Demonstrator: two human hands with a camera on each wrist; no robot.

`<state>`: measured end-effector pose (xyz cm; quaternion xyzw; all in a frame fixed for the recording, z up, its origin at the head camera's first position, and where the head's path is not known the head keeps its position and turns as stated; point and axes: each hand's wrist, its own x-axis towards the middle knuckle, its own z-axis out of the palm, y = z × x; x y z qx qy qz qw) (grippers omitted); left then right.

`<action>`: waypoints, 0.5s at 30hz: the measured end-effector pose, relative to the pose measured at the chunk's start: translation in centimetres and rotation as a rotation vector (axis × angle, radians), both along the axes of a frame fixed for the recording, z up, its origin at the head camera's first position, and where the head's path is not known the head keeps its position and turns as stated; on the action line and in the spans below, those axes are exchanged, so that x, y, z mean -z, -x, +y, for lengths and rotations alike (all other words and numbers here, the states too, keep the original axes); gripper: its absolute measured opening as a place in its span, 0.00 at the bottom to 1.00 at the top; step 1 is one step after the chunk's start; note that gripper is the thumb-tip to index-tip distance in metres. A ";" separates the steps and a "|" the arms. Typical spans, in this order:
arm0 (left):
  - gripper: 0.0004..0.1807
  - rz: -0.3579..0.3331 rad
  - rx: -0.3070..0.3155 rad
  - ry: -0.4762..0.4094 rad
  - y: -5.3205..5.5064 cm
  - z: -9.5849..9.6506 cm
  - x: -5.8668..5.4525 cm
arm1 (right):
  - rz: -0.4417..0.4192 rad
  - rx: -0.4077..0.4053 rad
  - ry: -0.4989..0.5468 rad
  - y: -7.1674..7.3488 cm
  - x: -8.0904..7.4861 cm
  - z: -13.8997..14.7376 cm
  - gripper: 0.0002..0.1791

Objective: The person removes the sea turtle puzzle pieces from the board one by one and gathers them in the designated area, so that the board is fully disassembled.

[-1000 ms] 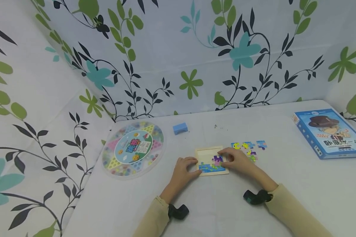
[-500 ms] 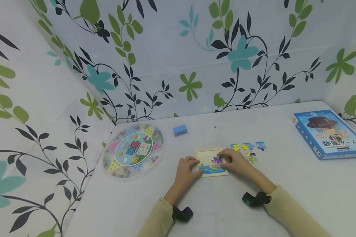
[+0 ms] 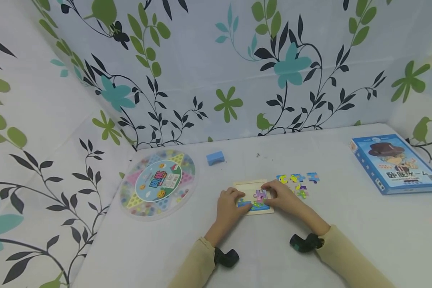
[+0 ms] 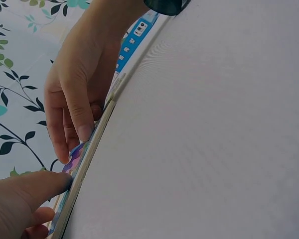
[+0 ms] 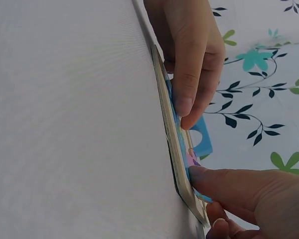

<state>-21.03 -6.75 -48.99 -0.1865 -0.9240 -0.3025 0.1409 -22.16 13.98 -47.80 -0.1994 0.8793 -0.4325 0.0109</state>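
Observation:
A shallow wooden puzzle tray (image 3: 250,186) lies flat, with blue pieces (image 3: 258,207) along its near side. My left hand (image 3: 229,206) curls over the tray's left edge, its thumb reaching onto the blue pieces. On the right, my right hand (image 3: 283,197) holds a purple-pink puzzle piece (image 3: 260,195) between thumb and fingers, over the tray's right part. The right wrist view shows my right thumb (image 5: 224,184) at this piece; my left thumb (image 5: 185,94) lies on the tray's near edge. Whether the purple piece sits flat is hard to tell.
Several loose puzzle pieces (image 3: 302,187) lie right of the tray. Behind it stands a small blue block (image 3: 215,157). A round clear-lidded game box (image 3: 158,182) is at the left, a blue game box (image 3: 396,164) at the far right. Patterned cloth (image 3: 187,80) hangs behind.
My left hand has shifted slightly right, its thumb reaching further onto the blue pieces. My right hand stays at the purple-pink piece. The head view has shifted a little.

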 end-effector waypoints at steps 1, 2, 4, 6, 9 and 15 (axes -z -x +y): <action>0.19 0.000 0.001 -0.004 0.0 0.0 0.0 | -0.003 0.001 -0.002 0.0 0.0 0.0 0.21; 0.19 0.000 0.001 -0.005 0.0 -0.1 0.0 | -0.005 0.002 -0.005 0.0 -0.1 -0.1 0.21; 0.19 0.005 -0.002 -0.002 0.0 -0.1 -0.1 | -0.011 0.006 -0.008 0.0 -0.2 -0.1 0.20; 0.19 0.011 -0.003 0.001 -0.1 -0.1 -0.1 | -0.016 0.010 -0.007 0.0 -0.3 -0.1 0.20; 0.19 0.013 -0.012 -0.001 -0.1 0.0 0.0 | -0.020 0.017 -0.007 0.0 -0.4 -0.1 0.19; 0.18 0.039 -0.019 -0.041 0.0 0.0 0.2 | -0.018 0.026 -0.002 0.0 -0.5 -0.2 0.17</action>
